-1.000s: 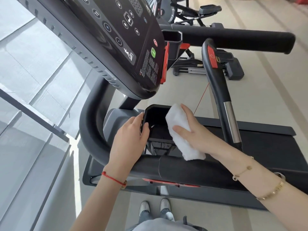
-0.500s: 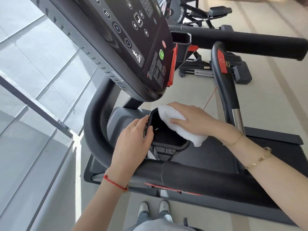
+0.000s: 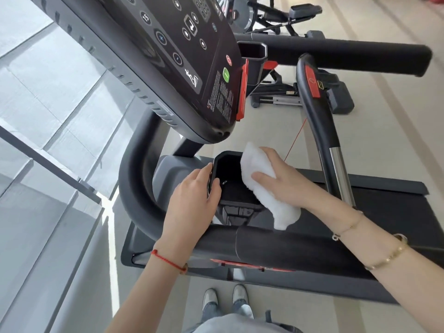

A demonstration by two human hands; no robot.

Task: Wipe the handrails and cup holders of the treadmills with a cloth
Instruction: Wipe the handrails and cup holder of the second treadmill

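Note:
A black cup holder (image 3: 228, 174) sits under the treadmill console, just beyond the near black handrail (image 3: 264, 246). My left hand (image 3: 192, 198) grips its left rim, thumb over the edge. My right hand (image 3: 281, 179) holds a white cloth (image 3: 259, 179) and presses it against the holder's right rim; the cloth's tail hangs down toward the handrail. A second cup holder (image 3: 252, 52) and the far handrail (image 3: 348, 56) lie beyond the console.
The black console (image 3: 168, 56) overhangs the cup holder closely. A curved grip bar with a red button and chrome section (image 3: 319, 116) stands right of my right hand. Glass wall at left; other gym machines (image 3: 300, 92) on the floor behind.
My right hand slid the cloth along the cup holder's right rim, first up toward its far edge, then back down slightly. My left hand kept its grip on the left rim.

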